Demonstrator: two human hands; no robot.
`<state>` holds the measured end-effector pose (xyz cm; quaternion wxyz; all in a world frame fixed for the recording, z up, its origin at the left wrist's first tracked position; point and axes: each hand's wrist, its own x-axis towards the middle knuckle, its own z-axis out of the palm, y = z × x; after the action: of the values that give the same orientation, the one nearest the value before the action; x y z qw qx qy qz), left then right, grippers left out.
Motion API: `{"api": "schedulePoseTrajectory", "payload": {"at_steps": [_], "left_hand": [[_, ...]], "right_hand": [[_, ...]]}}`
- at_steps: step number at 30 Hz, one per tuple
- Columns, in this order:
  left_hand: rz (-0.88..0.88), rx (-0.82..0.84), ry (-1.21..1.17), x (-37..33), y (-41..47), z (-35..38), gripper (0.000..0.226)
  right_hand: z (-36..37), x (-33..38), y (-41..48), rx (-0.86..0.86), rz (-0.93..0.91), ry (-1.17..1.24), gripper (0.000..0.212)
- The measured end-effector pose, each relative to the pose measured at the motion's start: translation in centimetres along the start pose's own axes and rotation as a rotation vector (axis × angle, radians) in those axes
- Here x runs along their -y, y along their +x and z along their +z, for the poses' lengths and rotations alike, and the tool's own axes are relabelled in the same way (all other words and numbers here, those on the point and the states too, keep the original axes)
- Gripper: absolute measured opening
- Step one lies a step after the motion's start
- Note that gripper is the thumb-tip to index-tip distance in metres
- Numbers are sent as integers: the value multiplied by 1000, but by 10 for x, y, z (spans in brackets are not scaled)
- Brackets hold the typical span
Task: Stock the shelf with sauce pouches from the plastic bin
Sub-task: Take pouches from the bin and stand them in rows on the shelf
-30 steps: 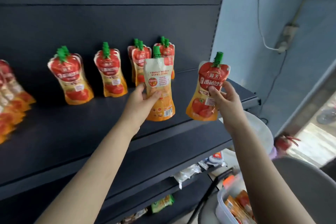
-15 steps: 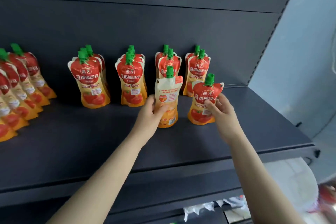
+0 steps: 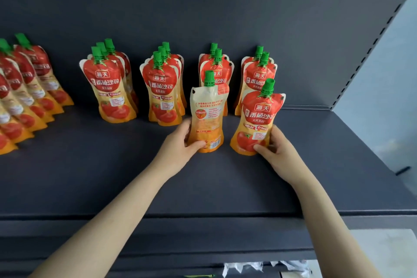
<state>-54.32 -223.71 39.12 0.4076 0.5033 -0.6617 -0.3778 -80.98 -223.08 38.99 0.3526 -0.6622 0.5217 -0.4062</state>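
Note:
My left hand point(image 3: 180, 144) grips the lower part of a sauce pouch point(image 3: 206, 115) that stands on the dark shelf point(image 3: 90, 165) with its pale back side toward me. My right hand point(image 3: 276, 150) holds a second pouch point(image 3: 257, 119) by its lower right side; its red tomato front faces me and its base touches the shelf. Both pouches have green caps and stand in front of two short rows of like pouches point(image 3: 216, 67) point(image 3: 257, 70). The plastic bin is out of view.
More pouch rows stand to the left point(image 3: 108, 88) point(image 3: 162, 90), and slanting rows reach the far left edge point(image 3: 20, 97). The shelf's back panel point(image 3: 203, 18) is close behind them. A pale wall point(image 3: 383, 88) bounds the right end. Lower shelves show packets point(image 3: 266, 267).
Both hands moved the two pouches down onto the shelf, in front of the right-hand rows. The view shifted left and closer, and the bin dropped out of sight.

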Motion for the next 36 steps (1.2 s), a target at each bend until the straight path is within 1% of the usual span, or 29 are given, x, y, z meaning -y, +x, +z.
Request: {"api": "schedulePoseTrajectory", "payload": {"at_steps": [7,12,16,18,20,25,30,36], "left_hand": [[31,-51,47,-1,26,11,51],[20,-61,55,1,49,16,47],[22,-91,76,1,64,20,47],[8,-120,56,3,68,21,54],[-10,-160,27,6,73,22,60],[-20,-171,78,12,83,24,54],[25,-245,185,17,88,25,50],[49,-228,175,20,89,26,47]], "right_hand": [[2,-2,25,-79,13,-102,41],[0,-5,45,-155,42,-112,53],[-2,-10,61,-194,19,-144,52],[-3,-13,68,-214,15,-160,52],[-3,-16,73,-220,12,-166,52],[-6,-21,81,-216,3,-169,54],[-7,-26,85,-206,-10,-162,67],[-8,-31,85,-194,-19,-174,73]]}}
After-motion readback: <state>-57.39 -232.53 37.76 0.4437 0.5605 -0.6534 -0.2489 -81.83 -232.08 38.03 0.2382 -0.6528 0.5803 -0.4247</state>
